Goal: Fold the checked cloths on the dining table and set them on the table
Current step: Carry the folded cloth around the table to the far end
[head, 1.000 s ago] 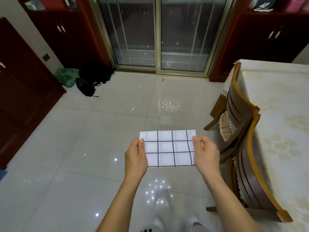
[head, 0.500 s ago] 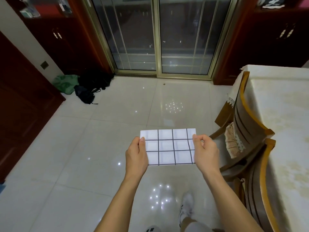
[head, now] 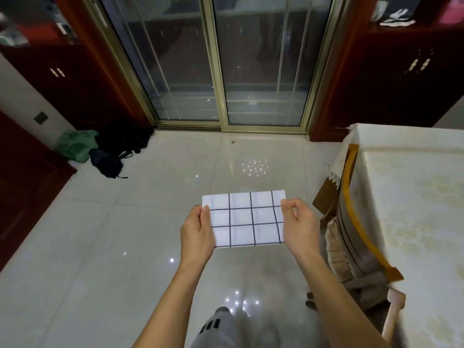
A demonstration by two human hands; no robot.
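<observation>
Checked cloth (head: 247,218): white with dark grid lines, folded to a flat rectangle, held level in the air above the tiled floor (head: 100,234), near frame centre. Head view, the only one. Left hand (head: 198,232) grips the cloth's left short edge, thumb on top, fingers hidden beneath. Right hand (head: 300,228) pinches the right short edge, thumb and curled fingers visible at the upper corner. Both grips narrow, closed on fabric; the cloth spans taut between them with no sag. Dining table (head: 414,197), covered in a pale patterned tablecloth, lies at 3 o'clock from the cloth, well apart from it. Two wooden chairs (head: 351,222) stand between cloth and table, tucked against the table's edge. At 10 o'clock, far off, a green bag (head: 75,145) and dark bags (head: 113,156) sit by the sliding glass door (head: 226,61). Judgement: folding looks done; the step in hand is carrying to the table. To do it well: keep even tension so the layers do not slip, pass over the chair backs, lay the cloth flat on bare tabletop, release both edges together.
</observation>
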